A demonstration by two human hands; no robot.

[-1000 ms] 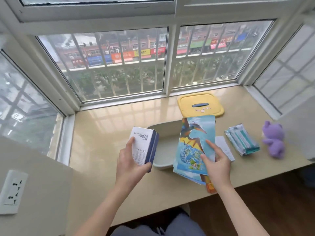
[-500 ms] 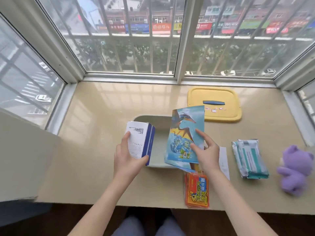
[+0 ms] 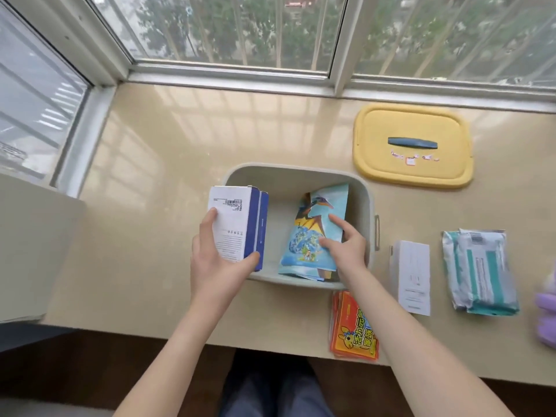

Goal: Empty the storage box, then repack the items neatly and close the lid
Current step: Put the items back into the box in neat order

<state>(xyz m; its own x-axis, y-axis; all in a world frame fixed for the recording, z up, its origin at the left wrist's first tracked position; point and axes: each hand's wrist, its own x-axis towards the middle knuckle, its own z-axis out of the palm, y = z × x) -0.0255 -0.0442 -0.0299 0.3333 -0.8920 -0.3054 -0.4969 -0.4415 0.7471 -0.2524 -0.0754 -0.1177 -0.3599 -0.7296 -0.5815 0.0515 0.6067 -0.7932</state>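
Observation:
The pale grey storage box stands open on the beige sill. My right hand holds a blue picture booklet with a flying dinosaur on it, leaning inside the box against its right side. My left hand grips a white and dark blue carton upright over the box's left rim. The yellow lid with a dark handle lies flat behind the box to the right.
Right of the box lie a white slim carton and a teal and white wipes pack. A purple plush toy shows at the right edge. Orange packets sit at the sill's front edge. Window frames close off the back.
The right hand has lowered the picture booklet from above the sill into the box. The view has tilted down and moved closer. The left hand still holds the carton.

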